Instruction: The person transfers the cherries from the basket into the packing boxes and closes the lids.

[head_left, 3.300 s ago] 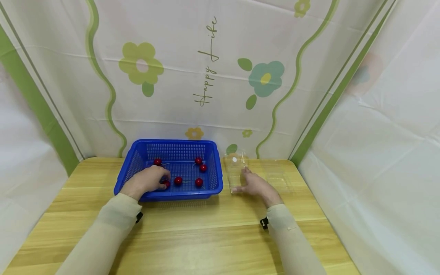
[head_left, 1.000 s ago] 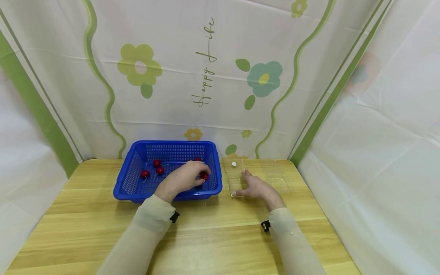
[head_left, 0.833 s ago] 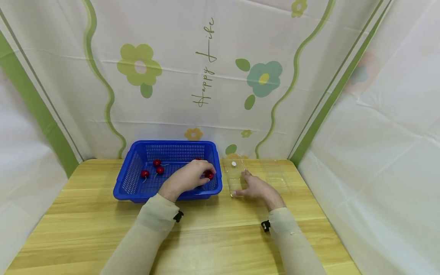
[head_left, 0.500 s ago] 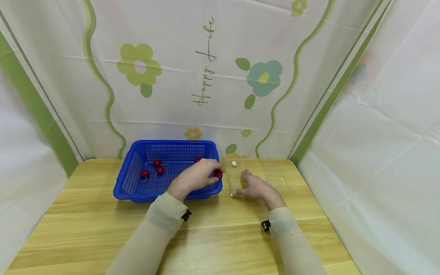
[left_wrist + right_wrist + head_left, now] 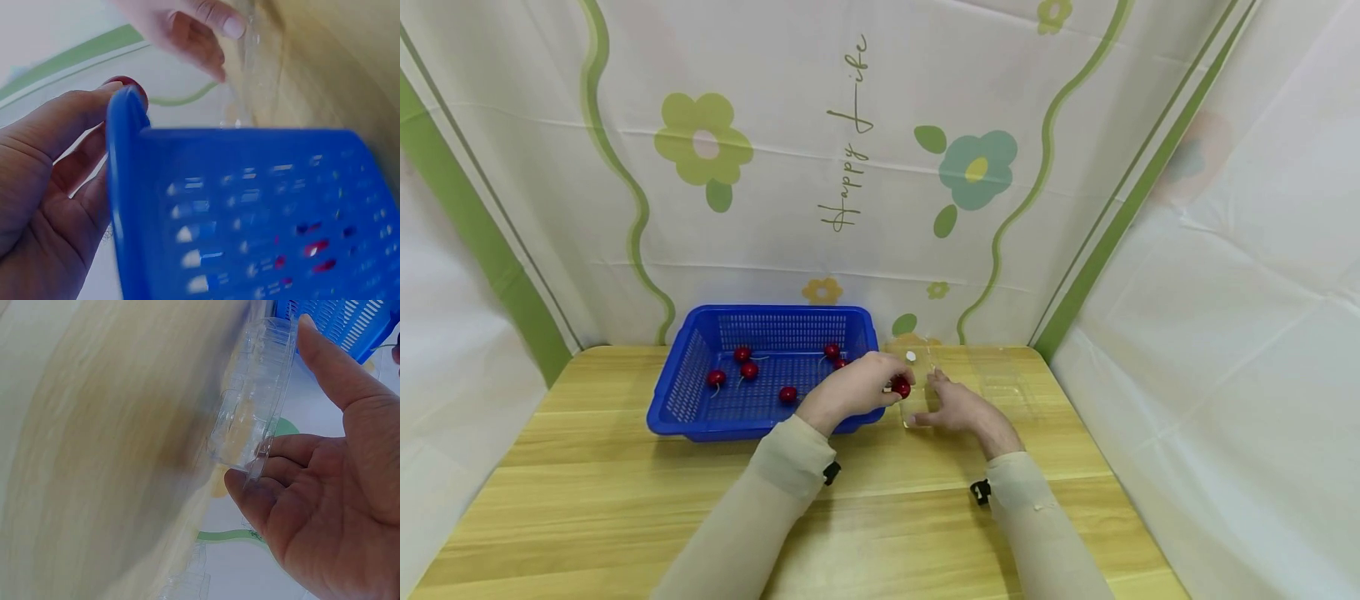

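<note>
My left hand pinches a red cherry between thumb and fingers, past the right rim of the blue plastic basket. In the left wrist view, that cherry shows partly behind the basket's rim. My right hand grips a clear plastic box on the table, its thumb on the near end and fingers at the side. The right wrist view shows the see-through box between thumb and fingers. Several cherries with stems, one of them a cherry near the middle, lie in the basket.
A second clear plastic container lies right of my right hand. The wooden table ends at a white patterned curtain behind, with more curtain on both sides. A small white spot shows at the clear box's far end.
My left hand has moved right with the cherry, from inside the basket to beyond its right rim. Cherries it had covered are visible again. My right hand stays at the clear box.
</note>
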`<move>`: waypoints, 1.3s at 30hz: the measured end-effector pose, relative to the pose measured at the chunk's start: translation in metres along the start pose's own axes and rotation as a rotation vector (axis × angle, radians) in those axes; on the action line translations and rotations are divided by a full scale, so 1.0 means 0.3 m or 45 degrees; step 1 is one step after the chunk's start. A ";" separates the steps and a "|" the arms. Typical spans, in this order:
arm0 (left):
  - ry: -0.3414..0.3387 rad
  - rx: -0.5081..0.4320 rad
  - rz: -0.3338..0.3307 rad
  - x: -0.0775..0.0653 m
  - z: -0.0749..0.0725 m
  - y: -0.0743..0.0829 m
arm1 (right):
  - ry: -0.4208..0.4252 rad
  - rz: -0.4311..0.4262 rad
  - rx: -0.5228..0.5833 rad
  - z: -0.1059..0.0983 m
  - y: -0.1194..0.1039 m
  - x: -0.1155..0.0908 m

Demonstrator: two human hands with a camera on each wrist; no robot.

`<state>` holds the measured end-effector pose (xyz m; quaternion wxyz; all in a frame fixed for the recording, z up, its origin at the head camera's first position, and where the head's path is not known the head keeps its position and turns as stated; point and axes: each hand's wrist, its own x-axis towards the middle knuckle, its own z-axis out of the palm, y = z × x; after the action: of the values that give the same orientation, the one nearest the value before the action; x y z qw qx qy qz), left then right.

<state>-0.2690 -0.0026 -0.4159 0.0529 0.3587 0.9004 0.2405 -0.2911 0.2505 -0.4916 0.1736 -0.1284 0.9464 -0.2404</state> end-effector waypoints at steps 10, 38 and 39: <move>-0.040 0.087 0.053 0.072 0.064 0.017 | -0.005 -0.037 0.041 -0.002 0.001 -0.005; -0.105 0.225 -0.049 0.128 0.124 0.056 | 0.020 -0.059 0.106 0.002 0.001 -0.016; -0.100 0.230 -0.039 0.123 0.116 0.055 | 0.020 -0.063 0.104 0.002 0.002 -0.017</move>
<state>-0.2767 0.0463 -0.4357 0.0593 0.3572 0.9211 0.1432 -0.2865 0.2524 -0.4911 0.1653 -0.1429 0.9336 -0.2839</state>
